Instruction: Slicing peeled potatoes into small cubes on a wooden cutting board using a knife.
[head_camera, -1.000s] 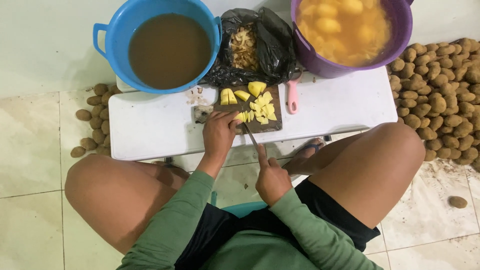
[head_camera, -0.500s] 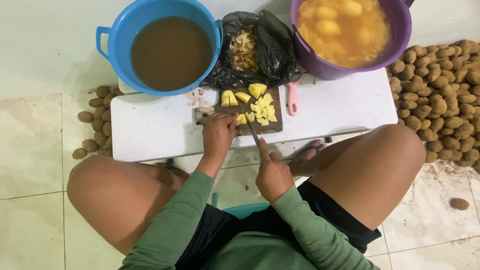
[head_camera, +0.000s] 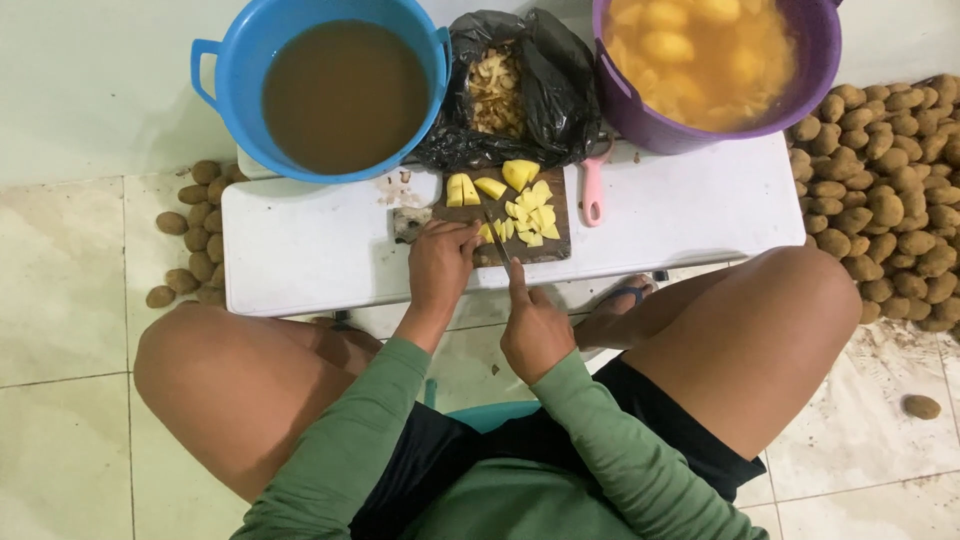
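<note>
A loose scatter of unpeeled potatoes (head_camera: 192, 238) is lying on the tiled floor off the desk's left edge. A blue tub (head_camera: 322, 85) of brown water is sitting at the far left corner of the white desk (head_camera: 300, 250), overhanging its far edge. Just right of it, a black plastic bag (head_camera: 520, 95) is holding peelings. A dark wooden cutting board (head_camera: 540, 245) is lying near the middle of the desk's front edge, carrying yellow potato pieces (head_camera: 525, 205). The left hand (head_camera: 440, 265) is resting on the board's left end, fingers curled down over a piece there. The right hand (head_camera: 535, 325) is closing its grip around a knife (head_camera: 493, 225), forefinger stretched along the handle, the blade lying across the board among the pieces. A pink-handled tool (head_camera: 593, 190) is lying just right of the board. A purple tub (head_camera: 715, 60) of peeled potatoes in cloudy water is sitting at the far right corner. A large heap of potatoes (head_camera: 885, 200) is piling beyond the desk's right edge.
</note>
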